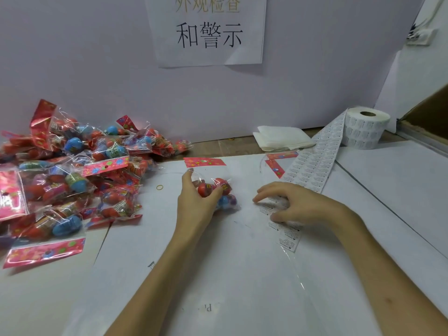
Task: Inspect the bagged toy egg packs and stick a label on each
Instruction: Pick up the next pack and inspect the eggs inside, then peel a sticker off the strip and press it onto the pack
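The white paper-covered counter [242, 275] carries a clear plastic bag of red and blue toy eggs with a pink header [224, 186] at its middle. Left of that bag lies a big heap of like bagged egg packs [72, 170]. Right of it a long white strip of printed labels [312, 163] runs from its roll [363, 129]. The left hand [194, 204] grips the bag, fingers curled round the eggs. The right hand [298, 204] rests bent fingertips on the strip; whether it pinches a label cannot be told. A yellow rubber band [159, 187] lies just left of the bag.
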{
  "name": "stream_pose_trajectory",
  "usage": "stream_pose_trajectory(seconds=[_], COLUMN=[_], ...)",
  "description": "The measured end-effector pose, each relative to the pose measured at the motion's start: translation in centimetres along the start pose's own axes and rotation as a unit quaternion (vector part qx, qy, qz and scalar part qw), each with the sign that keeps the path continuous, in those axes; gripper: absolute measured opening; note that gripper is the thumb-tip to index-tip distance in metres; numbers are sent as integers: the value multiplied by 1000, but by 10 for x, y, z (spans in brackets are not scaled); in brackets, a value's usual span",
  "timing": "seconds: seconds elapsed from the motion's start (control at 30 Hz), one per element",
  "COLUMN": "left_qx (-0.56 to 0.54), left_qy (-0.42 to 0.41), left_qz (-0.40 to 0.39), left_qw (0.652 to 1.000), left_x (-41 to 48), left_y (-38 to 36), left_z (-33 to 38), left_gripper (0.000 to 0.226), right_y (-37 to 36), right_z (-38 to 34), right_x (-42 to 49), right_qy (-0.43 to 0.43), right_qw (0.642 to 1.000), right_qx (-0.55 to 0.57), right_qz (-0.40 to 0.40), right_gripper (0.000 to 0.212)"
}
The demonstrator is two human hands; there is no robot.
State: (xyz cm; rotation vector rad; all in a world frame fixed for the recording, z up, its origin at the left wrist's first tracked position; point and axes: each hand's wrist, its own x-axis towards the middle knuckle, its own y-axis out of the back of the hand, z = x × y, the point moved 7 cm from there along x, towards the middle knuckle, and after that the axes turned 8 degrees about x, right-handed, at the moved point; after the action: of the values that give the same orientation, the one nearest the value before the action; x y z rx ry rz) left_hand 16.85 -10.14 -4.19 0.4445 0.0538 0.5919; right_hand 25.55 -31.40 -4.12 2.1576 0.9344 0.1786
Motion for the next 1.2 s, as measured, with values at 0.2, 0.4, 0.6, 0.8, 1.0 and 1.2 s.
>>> stream_pose_trajectory(seconds=[0.2, 0.4, 0.6, 0.8, 1.0, 1.2], left_qx=[6, 142, 191, 148, 121, -52], left_qy=[-24, -54, -196, -272, -198, -77], left_qz=[11, 76, 182, 75, -19, -77], left_qw=[1000, 986, 944, 948, 972, 993], left_x=[-3, 0, -11, -24, -16, -14], left_y=[2, 9, 16, -7, -21, -25], left_z=[12, 7, 27, 37, 21, 15], left_gripper=[103, 114, 60, 17, 5, 21], right_y=[-3, -2, -12, -13, 0, 13], right_z=[-1, -6, 4, 6, 7, -10], right_x=[8, 10, 6, 10, 14, 9], right_qy=[32, 53, 13, 20, 38, 87], right_qw=[999, 994, 1000, 999, 990, 977], right_qx=[-12, -8, -4, 45, 76, 69], right_qz=[29, 91, -14, 13, 112, 181], right_gripper=[38, 33, 70, 60, 36, 20])
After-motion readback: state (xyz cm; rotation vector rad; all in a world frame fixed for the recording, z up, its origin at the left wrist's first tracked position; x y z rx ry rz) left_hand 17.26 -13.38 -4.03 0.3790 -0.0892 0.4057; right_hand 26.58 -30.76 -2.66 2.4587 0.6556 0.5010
